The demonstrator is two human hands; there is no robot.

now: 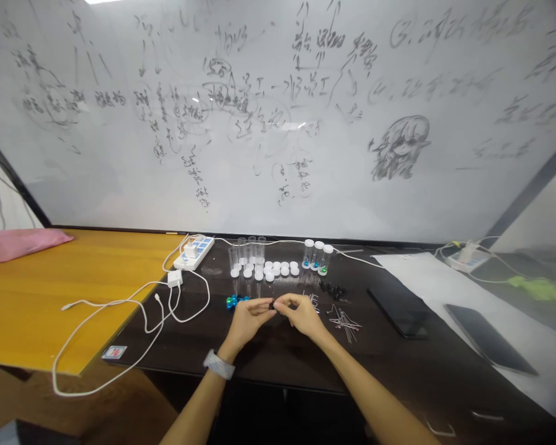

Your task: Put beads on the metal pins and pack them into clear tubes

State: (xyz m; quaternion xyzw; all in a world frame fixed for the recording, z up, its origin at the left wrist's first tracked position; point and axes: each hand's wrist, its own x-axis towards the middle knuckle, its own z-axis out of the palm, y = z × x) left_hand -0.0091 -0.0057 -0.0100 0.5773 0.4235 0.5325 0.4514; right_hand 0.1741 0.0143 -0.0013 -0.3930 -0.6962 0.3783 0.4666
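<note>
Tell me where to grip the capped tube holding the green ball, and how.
Best pinch the capped tube by its clear sides, just below the white cap, probably coming from the right: it stands cap-up, its slim body suits opposed fingertips, and the neighboring capped tube crowds its left.

- Small black piece [272,305]: held where the fingertips of the left hand [250,320] and right hand [302,313] are brought together; its shape is largely hidden.
- Shiny blue and green balls [234,301]: clustered just beside the left hand.
- Thin metal pins [347,324]: laid crosswise near the right hand.
- Black pieces [333,290]: loosely heaped beyond the pins.
</note>
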